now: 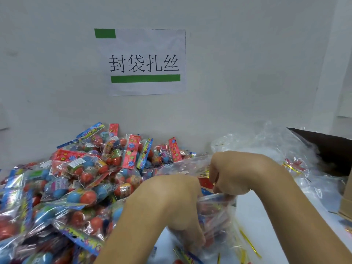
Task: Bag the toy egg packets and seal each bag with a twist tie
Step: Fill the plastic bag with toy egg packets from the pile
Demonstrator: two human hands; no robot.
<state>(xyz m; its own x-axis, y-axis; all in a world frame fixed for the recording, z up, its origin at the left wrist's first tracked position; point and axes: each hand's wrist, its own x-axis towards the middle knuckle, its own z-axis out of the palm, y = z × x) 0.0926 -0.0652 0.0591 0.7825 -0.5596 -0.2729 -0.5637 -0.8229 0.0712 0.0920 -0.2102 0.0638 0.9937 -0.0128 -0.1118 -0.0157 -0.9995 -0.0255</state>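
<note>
Nearest the camera, loose gold twist ties (250, 242) are lying on the white table (266, 210) beside a clear plastic bag (215, 221) that both hands are working on. The left hand (171, 204) is reaching down into or around the bag's body, its fingers curling against the plastic and the toy egg packets inside; whether it is truly gripping them cannot be told. Just beyond, the right hand (230, 174) is pinching the bag's gathered mouth, fingers clenched on the film. To the left, a heap of toy egg packets (80, 180) is waiting unbagged. Farther right, empty clear bags (276, 145) are spilling beside a cardboard box (327, 147). On the wall behind, a printed sign (144, 61) is hanging.

The slippery film is looking likely to slide from the right hand's pinch, letting the mouth reopen and packets tumble out before a tie goes on.
</note>
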